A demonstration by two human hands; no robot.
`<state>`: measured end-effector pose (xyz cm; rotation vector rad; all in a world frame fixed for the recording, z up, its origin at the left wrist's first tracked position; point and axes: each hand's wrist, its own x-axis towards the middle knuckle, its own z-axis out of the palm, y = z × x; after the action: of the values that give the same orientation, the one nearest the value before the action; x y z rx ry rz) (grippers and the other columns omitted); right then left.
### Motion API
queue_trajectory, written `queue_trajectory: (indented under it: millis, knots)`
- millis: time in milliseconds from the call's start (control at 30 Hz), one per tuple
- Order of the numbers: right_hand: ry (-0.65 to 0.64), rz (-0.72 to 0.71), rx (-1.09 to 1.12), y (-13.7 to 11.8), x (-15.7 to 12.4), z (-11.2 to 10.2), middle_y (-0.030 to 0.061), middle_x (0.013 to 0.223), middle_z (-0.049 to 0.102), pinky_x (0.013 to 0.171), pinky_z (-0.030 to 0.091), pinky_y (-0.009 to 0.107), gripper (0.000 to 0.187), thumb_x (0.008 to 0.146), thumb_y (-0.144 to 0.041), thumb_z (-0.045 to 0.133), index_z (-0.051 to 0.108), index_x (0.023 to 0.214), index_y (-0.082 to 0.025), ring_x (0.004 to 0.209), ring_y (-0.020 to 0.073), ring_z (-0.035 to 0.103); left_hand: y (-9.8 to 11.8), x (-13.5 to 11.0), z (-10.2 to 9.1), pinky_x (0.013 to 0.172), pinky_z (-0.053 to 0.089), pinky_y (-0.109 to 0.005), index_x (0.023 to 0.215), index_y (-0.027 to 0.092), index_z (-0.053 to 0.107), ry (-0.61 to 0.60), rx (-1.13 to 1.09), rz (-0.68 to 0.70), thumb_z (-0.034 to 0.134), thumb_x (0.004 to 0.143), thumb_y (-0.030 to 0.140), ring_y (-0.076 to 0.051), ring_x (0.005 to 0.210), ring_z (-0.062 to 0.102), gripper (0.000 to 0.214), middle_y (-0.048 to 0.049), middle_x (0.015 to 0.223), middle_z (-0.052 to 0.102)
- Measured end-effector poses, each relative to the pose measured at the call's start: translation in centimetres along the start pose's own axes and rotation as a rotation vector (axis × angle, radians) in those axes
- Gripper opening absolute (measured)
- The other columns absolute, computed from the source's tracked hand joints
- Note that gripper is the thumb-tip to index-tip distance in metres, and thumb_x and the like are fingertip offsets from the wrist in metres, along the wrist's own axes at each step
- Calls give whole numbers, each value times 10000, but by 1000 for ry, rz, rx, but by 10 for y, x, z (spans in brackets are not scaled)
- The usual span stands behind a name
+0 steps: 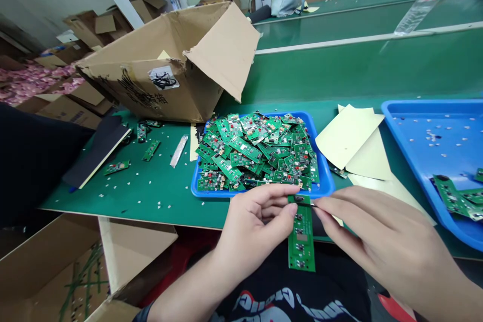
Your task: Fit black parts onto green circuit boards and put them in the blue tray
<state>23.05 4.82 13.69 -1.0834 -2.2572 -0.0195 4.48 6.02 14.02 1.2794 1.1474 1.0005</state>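
My left hand [252, 234] pinches a long green circuit board [302, 250] near its upper end, thumb on the face and fingers behind. The board hangs upright in front of my dark shirt, with small dark components along its face. In my right hand [392, 231], thumb and forefinger are closed on a thin dark pointed piece [310, 205], which lies across the top of the board; its exact kind is too small to make out. Just beyond both hands sits a blue tray [327, 181] heaped with many similar circuit boards [245, 148].
A large open cardboard box [147, 85] stands behind the tray to the left. Yellowish paper sheets [349, 133] separate it from a second blue tray [411, 161] at right. Loose boards [151, 151] lie on the green table [139, 196]. Another carton [136, 246] is below its left edge.
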Motion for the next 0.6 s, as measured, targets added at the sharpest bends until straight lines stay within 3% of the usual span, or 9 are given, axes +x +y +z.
queue_trajectory:
  millis: [367, 600]
  knots:
    - [17, -11, -4, 1, 1, 0, 72, 776, 664, 659, 438, 342, 100, 928, -107, 535, 611, 871, -136, 698, 198, 627, -1, 0, 2, 602, 592, -175, 881, 163, 734, 26, 32, 49, 635, 765, 126, -121, 655, 704, 158, -34, 762, 749]
    - [-24, 69, 84, 7, -1, 1, 55, 829, 661, 629, 446, 314, 153, 967, -161, 475, 622, 933, -181, 731, 185, 613, -3, -2, 0, 595, 565, -189, 909, 162, 715, 1, 135, 256, 613, 806, 132, -113, 629, 673, 149, -28, 770, 741]
